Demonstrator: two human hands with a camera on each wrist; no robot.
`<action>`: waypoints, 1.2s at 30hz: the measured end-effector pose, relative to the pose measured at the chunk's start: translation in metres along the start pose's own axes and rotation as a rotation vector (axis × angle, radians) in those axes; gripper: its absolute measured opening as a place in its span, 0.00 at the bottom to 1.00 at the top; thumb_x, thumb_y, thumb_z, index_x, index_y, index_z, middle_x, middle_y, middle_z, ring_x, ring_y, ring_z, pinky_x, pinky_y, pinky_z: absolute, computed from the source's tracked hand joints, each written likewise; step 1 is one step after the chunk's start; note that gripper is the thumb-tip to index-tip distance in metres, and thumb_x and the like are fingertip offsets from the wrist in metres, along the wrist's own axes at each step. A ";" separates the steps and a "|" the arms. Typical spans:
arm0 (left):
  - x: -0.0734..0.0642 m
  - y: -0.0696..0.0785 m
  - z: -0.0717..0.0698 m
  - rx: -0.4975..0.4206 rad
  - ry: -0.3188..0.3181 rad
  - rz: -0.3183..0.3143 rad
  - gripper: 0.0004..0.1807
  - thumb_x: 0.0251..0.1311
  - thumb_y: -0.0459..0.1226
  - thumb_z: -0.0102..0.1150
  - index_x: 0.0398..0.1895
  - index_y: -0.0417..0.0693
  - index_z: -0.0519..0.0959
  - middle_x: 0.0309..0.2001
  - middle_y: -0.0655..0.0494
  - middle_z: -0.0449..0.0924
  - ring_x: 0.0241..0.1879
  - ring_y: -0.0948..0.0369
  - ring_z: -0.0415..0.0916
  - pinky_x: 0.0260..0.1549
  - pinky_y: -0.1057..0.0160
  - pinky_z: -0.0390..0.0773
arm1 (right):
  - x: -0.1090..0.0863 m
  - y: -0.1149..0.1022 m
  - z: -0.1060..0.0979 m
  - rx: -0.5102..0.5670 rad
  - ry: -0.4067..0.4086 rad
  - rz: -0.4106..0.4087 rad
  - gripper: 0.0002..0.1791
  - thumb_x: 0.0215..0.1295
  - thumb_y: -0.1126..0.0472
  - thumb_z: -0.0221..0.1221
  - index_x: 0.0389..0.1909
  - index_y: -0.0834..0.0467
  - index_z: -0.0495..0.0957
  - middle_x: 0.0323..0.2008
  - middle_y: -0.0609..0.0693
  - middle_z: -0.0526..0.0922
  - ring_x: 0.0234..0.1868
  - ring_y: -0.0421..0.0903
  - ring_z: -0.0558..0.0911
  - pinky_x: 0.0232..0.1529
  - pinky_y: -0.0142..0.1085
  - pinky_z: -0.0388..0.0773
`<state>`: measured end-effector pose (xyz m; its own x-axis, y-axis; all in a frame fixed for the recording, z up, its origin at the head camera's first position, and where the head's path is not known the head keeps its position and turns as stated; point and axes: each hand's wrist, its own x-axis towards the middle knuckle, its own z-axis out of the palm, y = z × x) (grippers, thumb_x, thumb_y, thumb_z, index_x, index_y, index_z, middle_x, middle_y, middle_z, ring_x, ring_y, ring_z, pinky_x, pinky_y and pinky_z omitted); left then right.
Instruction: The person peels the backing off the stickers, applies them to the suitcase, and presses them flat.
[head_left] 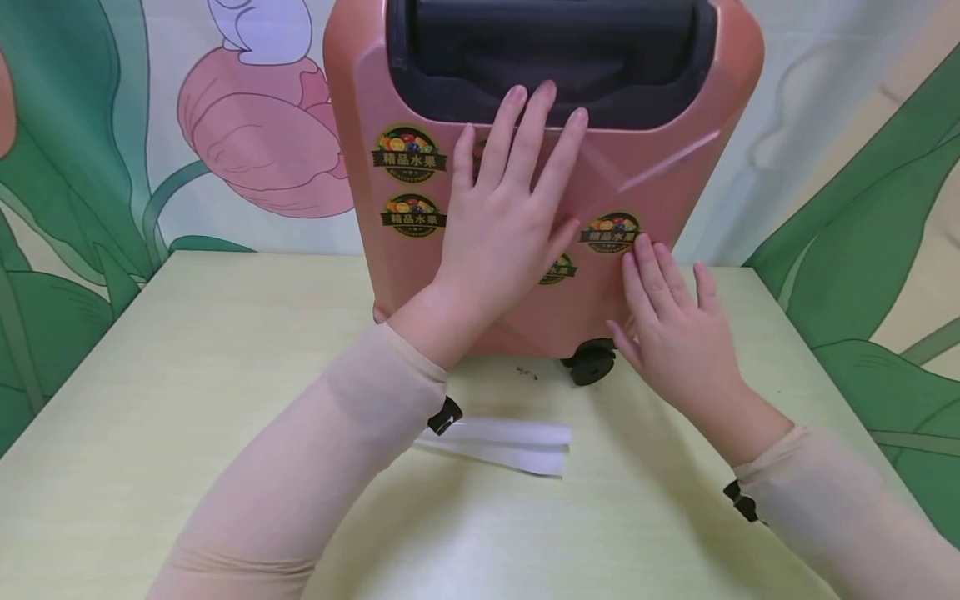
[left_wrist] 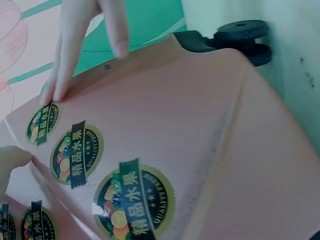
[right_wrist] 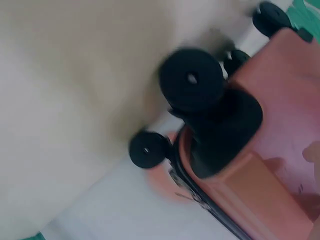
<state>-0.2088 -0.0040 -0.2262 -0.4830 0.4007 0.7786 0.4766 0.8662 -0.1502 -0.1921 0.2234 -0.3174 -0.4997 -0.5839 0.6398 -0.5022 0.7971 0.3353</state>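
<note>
A pink suitcase (head_left: 525,325) with a black recessed handle area (head_left: 555,92) stands upright on the table. Several round fruit stickers (head_left: 408,154) are on its front, also seen close up in the left wrist view as a large sticker (left_wrist: 134,202). My left hand (head_left: 502,208) lies spread against the upper front, partly covering stickers. Lower down on the right side, my right hand (head_left: 678,333) touches the suitcase with extended fingertips beside the rightmost sticker (head_left: 611,232). Those right fingers (left_wrist: 67,55) also appear in the left wrist view.
On the pale table (head_left: 225,375), white paper strips (head_left: 517,446) lie in front of the suitcase, partly behind the left forearm. A black caster wheel (head_left: 591,363) shows at the lower right, and several wheels (right_wrist: 191,77) fill the right wrist view. A patterned backdrop (head_left: 262,133) stands behind.
</note>
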 end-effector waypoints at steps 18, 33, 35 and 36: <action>-0.115 0.012 0.030 -0.252 -0.696 0.297 0.21 0.59 0.49 0.57 0.53 0.51 0.77 0.43 0.58 0.79 0.42 0.60 0.77 0.44 0.57 0.73 | -0.046 -0.041 0.010 0.447 -0.468 -0.037 0.27 0.57 0.56 0.64 0.56 0.64 0.74 0.59 0.58 0.72 0.57 0.53 0.74 0.53 0.48 0.71; -0.154 0.007 0.051 -0.284 -0.932 0.260 0.17 0.49 0.40 0.67 0.45 0.52 0.79 0.34 0.59 0.79 0.36 0.61 0.77 0.35 0.58 0.76 | -0.057 -0.053 0.014 0.634 -0.659 0.125 0.19 0.62 0.58 0.59 0.52 0.61 0.77 0.34 0.44 0.82 0.32 0.37 0.80 0.33 0.34 0.77; -0.155 0.007 0.052 -0.282 -0.927 0.254 0.15 0.50 0.39 0.66 0.43 0.53 0.80 0.33 0.60 0.78 0.35 0.62 0.77 0.34 0.59 0.76 | -0.055 -0.053 0.015 0.727 -0.685 0.208 0.19 0.64 0.58 0.57 0.53 0.61 0.77 0.33 0.43 0.81 0.31 0.37 0.78 0.33 0.33 0.75; -0.156 0.006 0.052 -0.279 -0.916 0.255 0.15 0.50 0.39 0.66 0.43 0.53 0.80 0.33 0.60 0.77 0.34 0.61 0.76 0.33 0.59 0.75 | -0.055 -0.053 0.015 0.788 -0.701 0.263 0.19 0.66 0.57 0.56 0.54 0.62 0.76 0.33 0.43 0.81 0.32 0.37 0.78 0.34 0.34 0.75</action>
<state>-0.1686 -0.0455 -0.3803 -0.6671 0.7435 -0.0465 0.7445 0.6675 -0.0078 -0.1489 0.2109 -0.3804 -0.8241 -0.5664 0.0058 -0.5071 0.7332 -0.4531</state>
